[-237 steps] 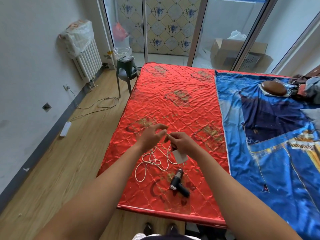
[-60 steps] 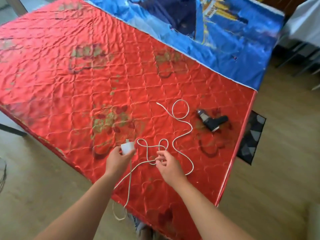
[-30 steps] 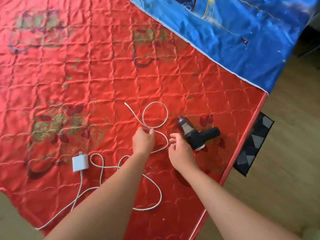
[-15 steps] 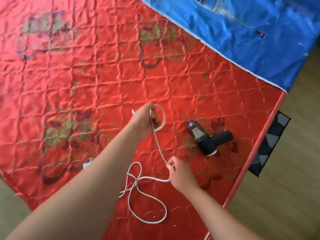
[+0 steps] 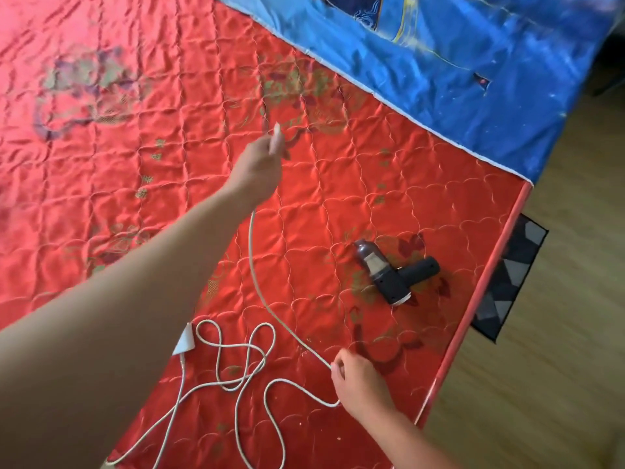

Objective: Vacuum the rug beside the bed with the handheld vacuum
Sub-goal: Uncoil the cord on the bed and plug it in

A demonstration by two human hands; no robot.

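One vacuum (image 5: pixel 395 274) lies on the red quilt (image 5: pixel 135 137) near the bed's foot edge, apart from both hands. Rug (image 5: pixel 507 282) pokes out below that edge onto wood floor (image 5: pixel 558 333). Left hand (image 5: pixel 258 169) pinches the cable (image 5: pixel 252 262) end; right hand (image 5: pixel 360 384) pinches it mid-length. One white charger (image 5: pixel 184 341); blue sheet (image 5: pixel 439 62) beyond.

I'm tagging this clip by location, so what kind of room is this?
Most likely a bedroom in a home. A bed with a red quilted mattress and a blue sheet fills the view, a small dark rug lies beside it, and the floor is wood.
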